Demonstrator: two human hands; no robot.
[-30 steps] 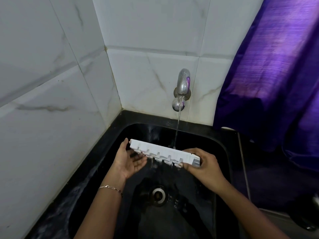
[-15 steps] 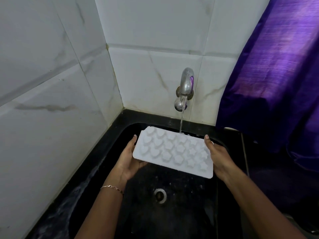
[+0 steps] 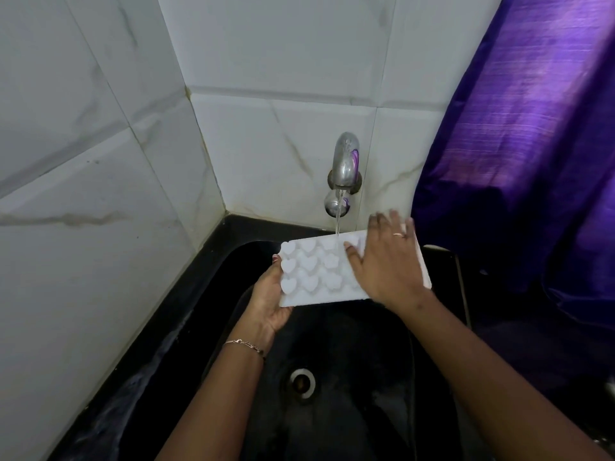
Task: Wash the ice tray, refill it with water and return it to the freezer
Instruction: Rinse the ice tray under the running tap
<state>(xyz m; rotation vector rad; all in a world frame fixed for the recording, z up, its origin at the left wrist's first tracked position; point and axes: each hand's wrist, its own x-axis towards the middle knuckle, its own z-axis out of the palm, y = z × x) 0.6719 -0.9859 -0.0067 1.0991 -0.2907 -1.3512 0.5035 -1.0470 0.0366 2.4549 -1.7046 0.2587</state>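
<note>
A white ice tray (image 3: 314,271) with heart and star shaped moulds is held over the black sink (image 3: 349,377), its moulded underside facing up. My left hand (image 3: 268,301) grips its left end from below. My right hand (image 3: 386,264) lies flat on top of the tray's right half, fingers spread, and hides that part. A thin stream of water from the steel tap (image 3: 346,164) falls onto the tray's far edge, just left of my right hand.
White marble tiles form the corner on the left and behind the sink. A purple curtain (image 3: 525,144) hangs at the right. The sink drain (image 3: 302,382) sits below the tray. The black counter at the lower left is wet.
The tray went from edge-on to flat with its moulded underside up. My right hand left the tray's right end and now lies on top of it. The tray sits nearer the tap.
</note>
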